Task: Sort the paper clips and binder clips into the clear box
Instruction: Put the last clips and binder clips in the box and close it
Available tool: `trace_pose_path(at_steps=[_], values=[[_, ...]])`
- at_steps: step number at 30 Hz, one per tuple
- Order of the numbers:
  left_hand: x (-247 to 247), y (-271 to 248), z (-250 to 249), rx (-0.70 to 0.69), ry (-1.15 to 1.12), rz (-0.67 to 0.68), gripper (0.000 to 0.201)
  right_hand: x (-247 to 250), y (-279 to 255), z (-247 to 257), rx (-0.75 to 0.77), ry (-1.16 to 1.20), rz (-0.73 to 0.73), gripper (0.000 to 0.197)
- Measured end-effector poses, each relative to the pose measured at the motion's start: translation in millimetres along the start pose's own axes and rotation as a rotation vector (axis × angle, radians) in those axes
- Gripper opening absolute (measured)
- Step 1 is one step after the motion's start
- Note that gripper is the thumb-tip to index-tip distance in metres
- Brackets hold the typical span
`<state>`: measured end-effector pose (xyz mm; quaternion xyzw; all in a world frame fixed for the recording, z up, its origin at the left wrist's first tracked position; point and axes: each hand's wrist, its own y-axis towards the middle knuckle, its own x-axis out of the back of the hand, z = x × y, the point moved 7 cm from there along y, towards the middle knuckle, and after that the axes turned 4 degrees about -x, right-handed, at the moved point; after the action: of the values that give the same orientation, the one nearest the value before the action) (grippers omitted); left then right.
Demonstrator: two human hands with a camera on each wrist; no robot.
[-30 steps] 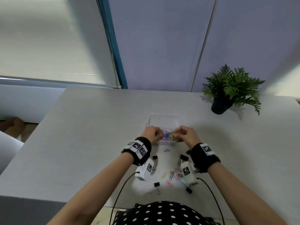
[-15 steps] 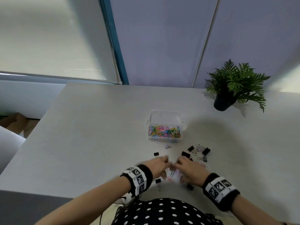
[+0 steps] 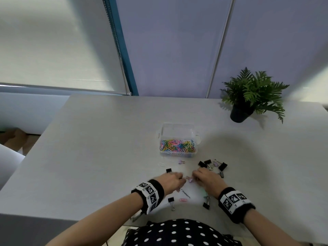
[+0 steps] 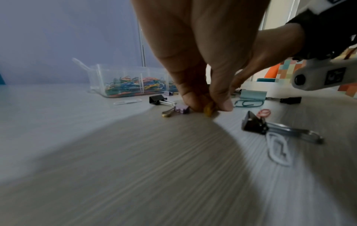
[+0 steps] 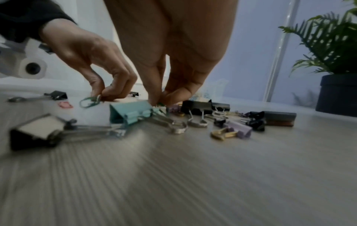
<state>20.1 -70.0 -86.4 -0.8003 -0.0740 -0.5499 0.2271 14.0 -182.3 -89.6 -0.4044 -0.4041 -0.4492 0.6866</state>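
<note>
The clear box (image 3: 178, 129) stands mid-table, its front half full of coloured paper clips (image 3: 177, 145). Loose binder clips and paper clips lie between it and me. My left hand (image 4: 208, 107) is down on the table and pinches a yellow paper clip (image 4: 208, 110), right beside a purple binder clip (image 4: 181, 109). My right hand (image 5: 161, 99) is fingertip to fingertip on a small green paper clip (image 5: 160, 104) just behind a teal binder clip (image 5: 131, 113). In the head view both hands (image 3: 181, 178) (image 3: 194, 175) nearly touch each other.
Black binder clips (image 3: 222, 166) cluster to the right of my right hand, with two more (image 3: 171, 200) near the table's front edge. A white paper clip (image 3: 162, 164) lies left of the box. A potted fern (image 3: 248, 96) stands far right.
Both hands came back from the box to the loose clips near me, then closed their fingertips on clips there. The box is now uncovered.
</note>
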Motion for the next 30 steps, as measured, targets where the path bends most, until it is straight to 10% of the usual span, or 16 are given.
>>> trace_pose_path(at_steps=[6, 14, 24, 30], values=[[6, -1, 19, 0.185, -0.362, -0.092, 0.016, 13, -8, 4, -0.040, 0.196, -0.052, 0.015], [29, -17, 61, 0.300, -0.791, -0.221, 0.021, -22, -10, 38, 0.035, 0.268, 0.259, 0.015], [-14, -49, 69, 0.604, -1.924, -0.161, 0.031, -41, -13, 63, 0.056, 0.228, 0.344, 0.008], [-11, -48, 72, 0.795, -1.444, -0.010, 0.042, -39, -9, 64, 0.104, 0.025, 0.329, 0.008]])
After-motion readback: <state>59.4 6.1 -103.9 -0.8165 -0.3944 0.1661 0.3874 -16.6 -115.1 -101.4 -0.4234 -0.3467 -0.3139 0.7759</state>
